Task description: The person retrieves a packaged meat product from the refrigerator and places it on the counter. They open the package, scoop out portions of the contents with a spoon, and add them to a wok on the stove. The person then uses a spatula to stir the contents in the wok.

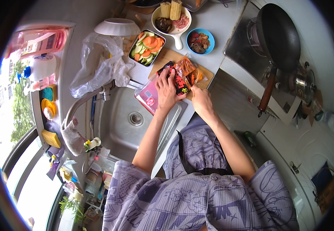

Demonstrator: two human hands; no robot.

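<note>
My left hand (166,91) lies with spread fingers over a black plastic packet (180,85) with red and yellow printing, holding it down at the edge of a wooden cutting board (210,74). Beside it, the curled fingers of my right hand (202,98) pinch the lower edge of a clear packet (192,77) with orange contents. Another clear packet (185,67), filled with reddish-orange sauce, rests just above. Under my left hand, a pink and clear plastic package (146,96) reaches over the sink's rim. My fingers hide part of the packets.
A steel sink (118,115) with a faucet (83,99) lies left. Behind the board stand a metal tray of sliced vegetables (147,47), a white handled bowl (178,40) with corn and meat, and a blue bowl (200,41). A wok (279,37) sits on the stove at right.
</note>
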